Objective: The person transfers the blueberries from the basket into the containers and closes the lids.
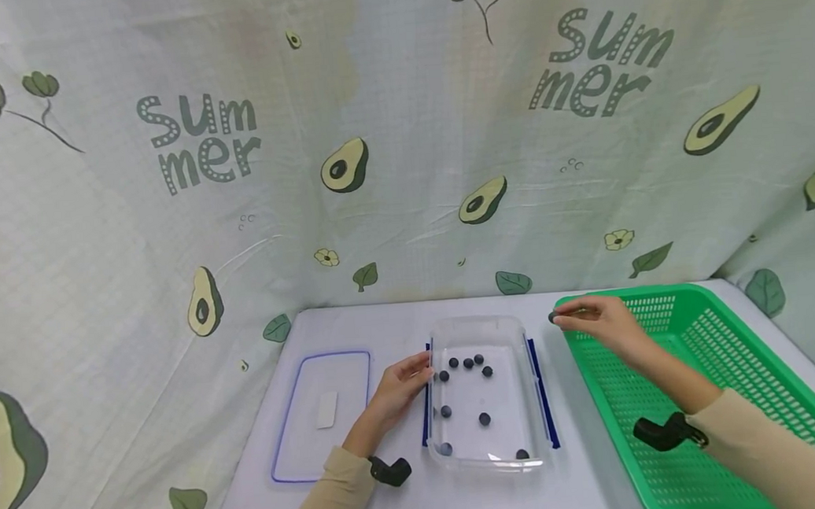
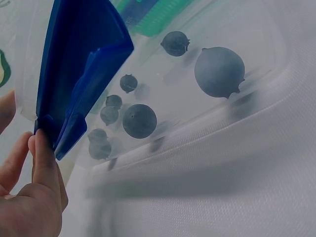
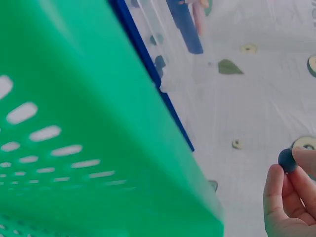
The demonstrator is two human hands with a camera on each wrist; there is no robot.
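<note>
In the head view a clear plastic container [image 1: 509, 393] with blue side latches stands in the middle of the table. Several blueberries [image 1: 485, 419] lie spread over its floor. My left hand [image 1: 397, 389] grips the container's left side near the far end; up close, its fingers are at the blue latch [image 2: 74, 84], which hangs folded out. Beyond the container's right side, my right hand [image 1: 600, 321] pinches a single blueberry [image 3: 287, 160] between thumb and fingertips. That hand is raised over the far left corner of a green basket [image 1: 624, 460].
Left of the container, a clear lid [image 1: 300, 443] with a blue rim lies flat, a small white rectangular piece [image 1: 327, 410] within its outline. The perforated green basket fills the table's right side. A printed curtain [image 1: 399, 129] hangs behind the table.
</note>
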